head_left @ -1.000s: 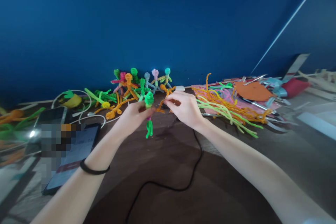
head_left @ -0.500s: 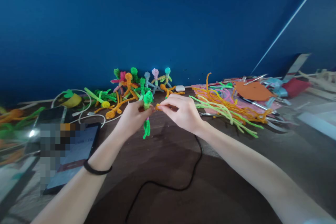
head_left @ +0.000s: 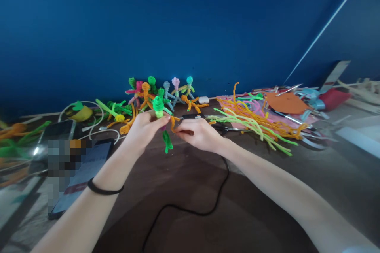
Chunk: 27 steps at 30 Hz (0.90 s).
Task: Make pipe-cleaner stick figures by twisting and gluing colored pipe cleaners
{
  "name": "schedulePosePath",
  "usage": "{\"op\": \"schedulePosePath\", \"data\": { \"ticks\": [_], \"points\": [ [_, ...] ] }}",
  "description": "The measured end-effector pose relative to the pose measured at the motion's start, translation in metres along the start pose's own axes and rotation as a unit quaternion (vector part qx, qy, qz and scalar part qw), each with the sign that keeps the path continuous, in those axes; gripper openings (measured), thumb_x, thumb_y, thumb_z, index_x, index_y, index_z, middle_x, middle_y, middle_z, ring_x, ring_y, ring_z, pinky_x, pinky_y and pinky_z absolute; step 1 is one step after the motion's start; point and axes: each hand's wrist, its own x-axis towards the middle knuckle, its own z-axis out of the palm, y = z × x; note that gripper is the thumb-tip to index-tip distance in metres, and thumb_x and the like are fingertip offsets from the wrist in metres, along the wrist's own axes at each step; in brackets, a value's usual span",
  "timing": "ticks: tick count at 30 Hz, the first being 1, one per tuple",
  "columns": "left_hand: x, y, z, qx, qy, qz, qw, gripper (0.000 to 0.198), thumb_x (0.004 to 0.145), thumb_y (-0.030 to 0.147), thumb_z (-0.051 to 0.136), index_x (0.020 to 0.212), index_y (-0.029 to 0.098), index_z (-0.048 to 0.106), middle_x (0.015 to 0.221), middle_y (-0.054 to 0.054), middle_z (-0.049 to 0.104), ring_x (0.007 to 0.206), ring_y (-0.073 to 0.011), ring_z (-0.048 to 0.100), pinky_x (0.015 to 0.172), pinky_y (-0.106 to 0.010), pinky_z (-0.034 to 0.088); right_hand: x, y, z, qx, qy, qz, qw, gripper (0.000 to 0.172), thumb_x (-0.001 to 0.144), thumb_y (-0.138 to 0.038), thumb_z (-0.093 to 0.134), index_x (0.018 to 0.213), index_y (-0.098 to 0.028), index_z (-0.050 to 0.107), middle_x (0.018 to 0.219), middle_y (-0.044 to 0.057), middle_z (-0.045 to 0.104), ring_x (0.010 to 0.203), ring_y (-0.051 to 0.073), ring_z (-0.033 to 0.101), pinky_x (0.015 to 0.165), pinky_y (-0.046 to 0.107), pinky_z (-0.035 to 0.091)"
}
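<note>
My left hand (head_left: 144, 126) pinches a green pipe-cleaner figure (head_left: 162, 122) at its middle; the coiled green head points up and left, and a green leg hangs below my fingers. My right hand (head_left: 197, 133) is closed on a short orange pipe cleaner (head_left: 173, 121) that meets the figure's body. Both hands hover just above the dark wooden table (head_left: 255, 189). A black band circles my left wrist.
A row of finished pipe-cleaner figures (head_left: 162, 93) stands against the blue wall. Loose orange and yellow-green pipe cleaners (head_left: 255, 120) lie to the right, with orange felt (head_left: 285, 102). A phone (head_left: 78, 174) lies left. A black cable (head_left: 190, 209) crosses the table.
The green figure has tilted, its head swinging left. My right hand has dropped lower and moved slightly left, bringing the orange piece round the figure's body.
</note>
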Motion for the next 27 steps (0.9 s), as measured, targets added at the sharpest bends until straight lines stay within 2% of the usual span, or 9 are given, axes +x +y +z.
{"op": "schedulePosePath", "data": {
  "ticks": [4,7,12,19,24,27],
  "points": [
    [-0.002,0.004,-0.002,-0.030,-0.041,-0.003,0.999,0.023,0.062,0.037,0.064,0.068,0.015,0.063,0.065,-0.001,0.061,0.064,-0.0151,0.055,0.062,-0.027,0.041,0.000,0.006,-0.001,0.008,-0.004,0.073,0.997,0.010,0.077,-0.015,0.056,0.072,-0.014,0.064,0.070,0.002,0.064,0.063,0.009,0.055,0.060,0.020,0.038],
    [-0.004,0.007,-0.002,-0.014,-0.081,0.009,0.997,0.019,0.063,0.035,0.065,0.068,0.016,0.064,0.065,0.000,0.061,0.066,-0.0151,0.055,0.065,-0.027,0.042,0.000,0.008,-0.004,-0.010,-0.015,0.090,0.996,0.013,0.077,-0.016,0.055,0.067,-0.014,0.062,0.064,0.001,0.061,0.059,0.009,0.052,0.056,0.020,0.035],
    [-0.004,0.007,-0.002,0.013,-0.141,-0.011,0.990,0.016,0.062,0.031,0.065,0.069,0.017,0.066,0.069,-0.001,0.065,0.070,-0.0162,0.057,0.067,-0.027,0.042,0.001,0.010,-0.008,-0.009,0.001,0.112,0.994,0.009,0.074,-0.013,0.055,0.072,-0.015,0.064,0.068,0.001,0.063,0.062,0.009,0.054,0.058,0.019,0.036],
    [-0.002,0.006,-0.002,0.092,-0.147,-0.017,0.985,0.019,0.063,0.033,0.061,0.068,0.015,0.065,0.060,0.000,0.061,0.059,-0.0152,0.054,0.057,-0.026,0.040,0.004,0.007,-0.015,-0.003,0.067,0.121,0.990,0.009,0.075,-0.015,0.054,0.072,-0.015,0.063,0.069,0.002,0.063,0.061,0.010,0.055,0.058,0.020,0.039],
    [-0.002,0.008,-0.002,0.143,-0.108,-0.020,0.984,0.018,0.065,0.032,0.058,0.060,0.016,0.060,0.046,0.005,0.049,0.045,-0.0101,0.042,0.048,-0.024,0.033,0.006,-0.001,-0.018,0.001,0.072,0.088,0.994,0.009,0.077,-0.016,0.055,0.072,-0.015,0.063,0.072,0.002,0.064,0.065,0.010,0.057,0.062,0.021,0.041],
    [-0.002,0.009,-0.003,0.150,-0.100,-0.014,0.984,0.017,0.067,0.031,0.056,0.060,0.016,0.059,0.045,0.006,0.046,0.043,-0.0089,0.039,0.046,-0.023,0.030,0.006,-0.007,-0.018,0.012,0.069,0.075,0.995,0.010,0.078,-0.016,0.055,0.072,-0.014,0.063,0.071,0.002,0.064,0.064,0.010,0.056,0.061,0.020,0.042]
  ]
}}
